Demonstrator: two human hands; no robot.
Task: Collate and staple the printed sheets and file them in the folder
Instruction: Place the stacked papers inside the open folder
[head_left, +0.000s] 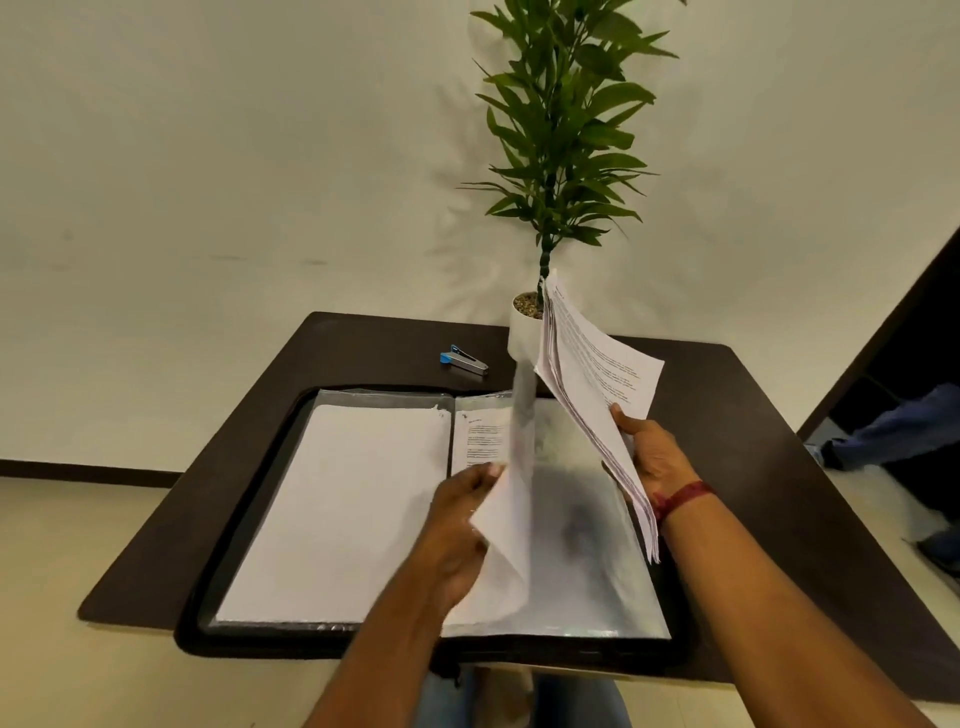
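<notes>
One folder (193, 618), one stapler (464, 359), one plant (563, 130)

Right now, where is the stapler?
In the head view, the stapler lies on the dark table beyond the open folder, just left of the white plant pot.

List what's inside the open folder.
A white sheet fills the left side; a printed page shows on the right, mostly covered by the left hand and its lifted sheet.

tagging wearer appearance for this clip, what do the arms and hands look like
The right hand is ungloved, its arm bare with no sleeve in view, and a red thread band is tied round the wrist. The left hand is ungloved too, arm bare, no band or watch. No rings on the fingers that show.
</notes>
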